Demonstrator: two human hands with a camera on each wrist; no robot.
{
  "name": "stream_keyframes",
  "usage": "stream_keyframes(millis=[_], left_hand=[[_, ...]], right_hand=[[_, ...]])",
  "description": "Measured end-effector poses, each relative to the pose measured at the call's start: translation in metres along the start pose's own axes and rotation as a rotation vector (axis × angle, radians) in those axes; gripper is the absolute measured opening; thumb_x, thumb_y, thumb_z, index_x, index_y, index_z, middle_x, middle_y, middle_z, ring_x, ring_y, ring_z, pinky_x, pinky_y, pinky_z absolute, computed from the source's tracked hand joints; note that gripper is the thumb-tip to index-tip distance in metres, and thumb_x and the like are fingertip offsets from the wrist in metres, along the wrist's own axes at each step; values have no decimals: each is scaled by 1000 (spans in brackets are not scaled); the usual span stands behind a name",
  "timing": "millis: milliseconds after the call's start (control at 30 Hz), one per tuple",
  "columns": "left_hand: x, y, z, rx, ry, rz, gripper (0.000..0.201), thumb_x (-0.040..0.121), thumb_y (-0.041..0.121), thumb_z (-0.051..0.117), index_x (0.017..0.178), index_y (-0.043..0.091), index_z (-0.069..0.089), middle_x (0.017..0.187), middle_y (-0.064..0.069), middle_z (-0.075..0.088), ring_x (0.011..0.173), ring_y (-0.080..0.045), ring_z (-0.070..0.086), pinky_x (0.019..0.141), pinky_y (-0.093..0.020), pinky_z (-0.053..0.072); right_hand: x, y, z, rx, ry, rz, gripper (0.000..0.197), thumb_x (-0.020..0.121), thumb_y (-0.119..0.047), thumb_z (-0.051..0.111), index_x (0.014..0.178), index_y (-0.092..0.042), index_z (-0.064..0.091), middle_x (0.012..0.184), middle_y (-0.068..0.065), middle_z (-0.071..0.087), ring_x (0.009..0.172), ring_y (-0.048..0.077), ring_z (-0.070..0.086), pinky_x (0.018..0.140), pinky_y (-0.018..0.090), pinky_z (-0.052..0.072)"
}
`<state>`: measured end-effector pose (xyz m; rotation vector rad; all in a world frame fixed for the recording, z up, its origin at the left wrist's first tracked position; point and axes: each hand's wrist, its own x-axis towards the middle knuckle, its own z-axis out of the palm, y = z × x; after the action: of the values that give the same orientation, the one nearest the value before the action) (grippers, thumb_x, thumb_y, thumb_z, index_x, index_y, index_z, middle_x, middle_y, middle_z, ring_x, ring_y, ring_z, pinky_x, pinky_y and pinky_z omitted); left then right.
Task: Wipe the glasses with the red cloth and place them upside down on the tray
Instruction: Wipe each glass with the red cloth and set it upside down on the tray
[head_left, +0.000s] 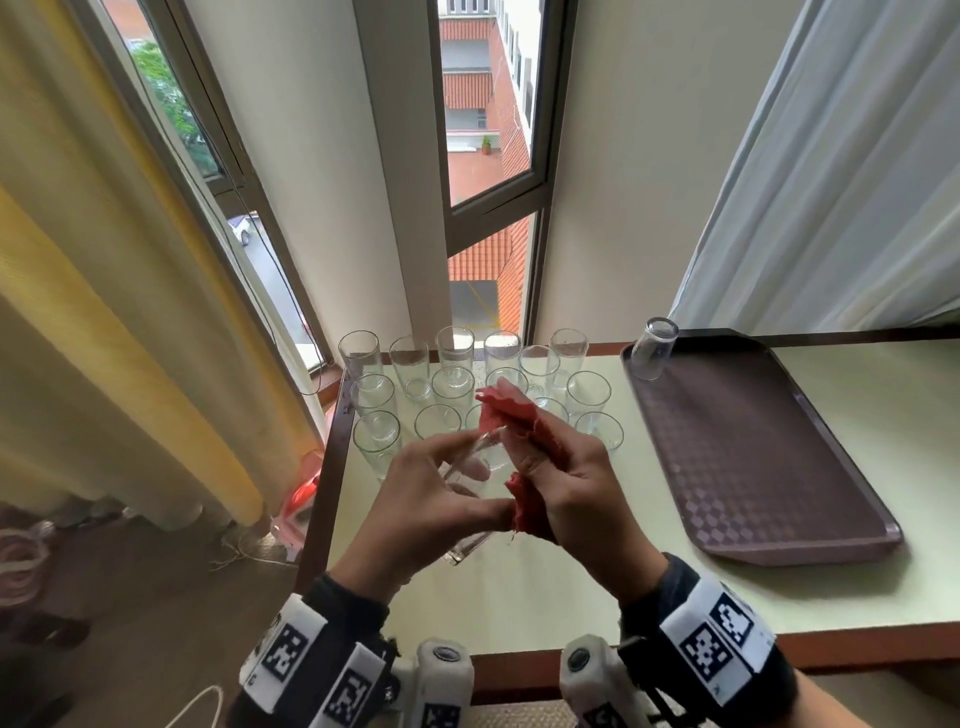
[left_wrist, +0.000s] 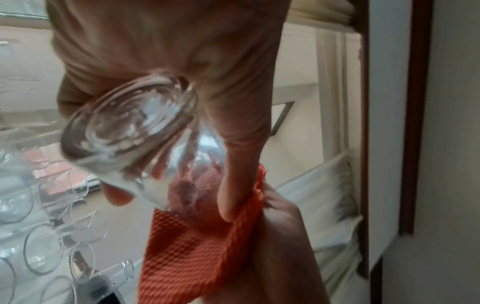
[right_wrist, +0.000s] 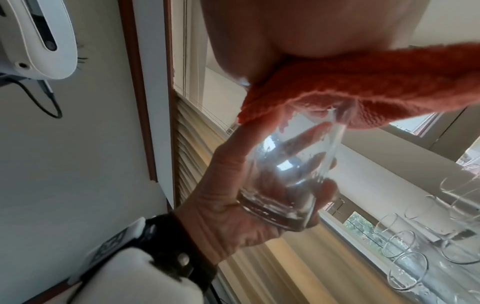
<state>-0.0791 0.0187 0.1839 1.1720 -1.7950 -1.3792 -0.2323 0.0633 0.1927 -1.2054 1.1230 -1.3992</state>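
My left hand (head_left: 436, 499) grips a clear glass (head_left: 470, 462) above the table, tilted with its mouth toward my right hand (head_left: 566, 488). In the left wrist view the glass (left_wrist: 130, 127) shows its thick base toward the camera. My right hand holds the red cloth (head_left: 514, 421) bunched against the glass rim, and part of the cloth (left_wrist: 197, 242) is pushed into the mouth. The right wrist view shows the glass (right_wrist: 288, 168) in my left fingers with the cloth (right_wrist: 363, 88) on top. One glass (head_left: 655, 348) stands upside down on the brown tray (head_left: 753, 452).
Several upright clear glasses (head_left: 452, 384) stand in rows at the back left of the pale green table (head_left: 883, 571), just behind my hands. The tray lies to the right. A window and curtains stand behind the table; the table's left edge drops to the floor.
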Motion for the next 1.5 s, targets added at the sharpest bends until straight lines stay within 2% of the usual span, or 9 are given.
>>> stream_keyframes(millis=[233,400,500,567,800,967,1167,1367,1500], left_hand=[[1,4,4,130,50,47,84,47,60,81,125,33,66,93,2,67,81,-16,68,74,-47,60],[-1,-2,9,17,60,16,58,51,40,86,107,40,73,89,3,71,88,-23,68,78,-53,58],[-1,2,8,106,98,66,68,50,49,84,116,36,71,89,1,67,82,-18,67,75,-49,58],[-1,4,3,177,111,90,79,48,57,78,122,32,70,90,2,66,83,-12,65,74,-45,58],[-5,4,-2,-16,88,18,66,48,45,87,111,31,75,84,3,71,84,-23,69,79,-54,58],[0,14,-5,88,133,118,62,48,52,80,108,40,71,83,7,67,81,-13,66,70,-39,60],[8,9,-4,45,205,114,62,44,49,80,103,30,78,73,11,66,77,-10,63,69,-41,55],[12,13,-7,57,137,96,72,43,53,80,111,30,74,76,14,69,78,-7,65,70,-28,55],[14,20,-5,-45,8,49,58,49,50,86,101,27,78,76,-7,64,69,-19,66,68,-39,58]], right_hand=[[10,1,-4,-158,0,41,14,99,-20,56,92,-27,65,58,-18,61,53,-1,53,59,22,43],[10,1,-5,-311,-9,-94,30,92,-27,57,119,-36,67,89,-6,73,60,0,61,65,25,53],[12,5,-6,-158,-37,-62,38,93,-22,55,131,-24,59,101,14,71,53,1,55,58,19,49],[12,7,-5,-85,-56,-12,42,92,-24,54,134,-21,54,110,6,70,55,1,53,57,17,47],[11,-2,0,-197,-27,-85,40,87,-24,57,126,-31,62,118,2,71,74,-5,61,73,16,46],[16,-5,0,10,-70,-13,35,101,-5,51,132,-17,59,94,35,57,47,1,46,49,13,42],[21,-2,2,-142,33,-45,35,100,-5,53,133,-11,60,65,-8,64,44,1,47,52,14,43],[24,-2,-4,-287,69,-98,40,94,-24,58,133,-16,62,64,-20,63,48,2,51,59,24,47],[18,-5,-14,-282,0,-133,41,94,-27,55,134,-22,57,109,-14,71,97,4,69,84,15,49]])
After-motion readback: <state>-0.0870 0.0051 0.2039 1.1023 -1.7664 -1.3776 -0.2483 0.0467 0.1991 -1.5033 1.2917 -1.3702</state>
